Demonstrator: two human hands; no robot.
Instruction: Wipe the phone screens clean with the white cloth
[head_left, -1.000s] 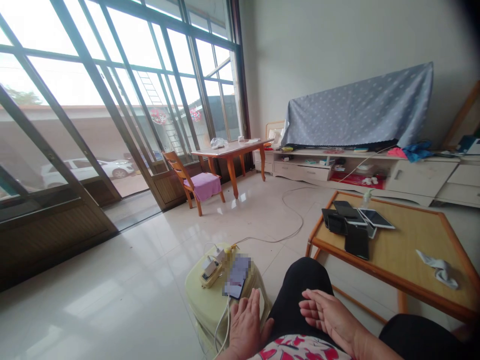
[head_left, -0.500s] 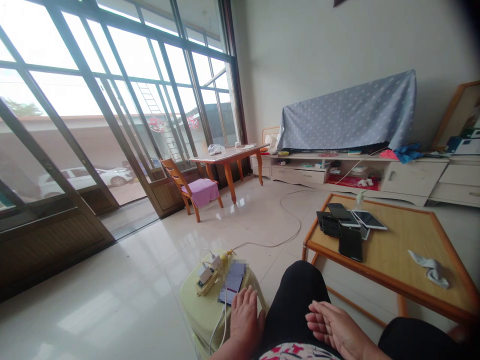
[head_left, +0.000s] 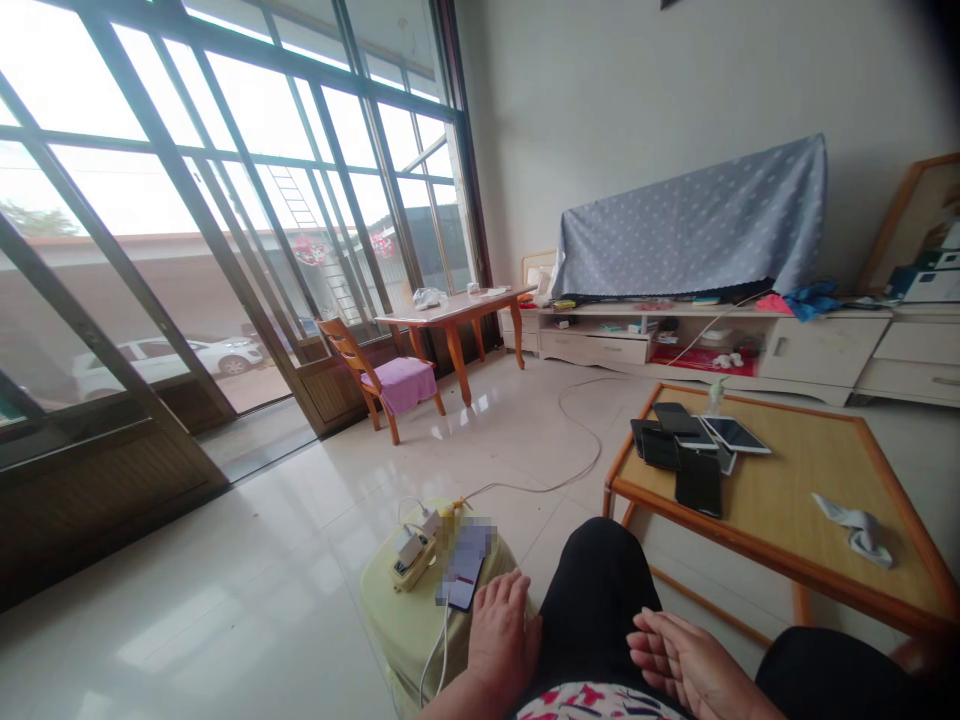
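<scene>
Beside the right edge of a yellow-green stool, my left hand lies palm down with its fingers stretched out. It holds nothing. Just left of its fingertips rests a phone, its screen lit and partly blurred, with a white cable running from its lower end. A power strip with white chargers plugged in sits beside the phone. Over my lap my right hand hovers with the palm turned inward, fingers loosely bent and nothing visible in them. Black trousers show between the hands.
To the right stands a low wooden table carrying several dark phones and tablets, a small bottle and a crumpled grey cloth. A cord crosses the floor. Farther back are a chair, a dining table and a cabinet.
My left hand has shifted slightly right, away from the phone's edge. My right hand has moved a little right and down. The view has tilted slightly.
</scene>
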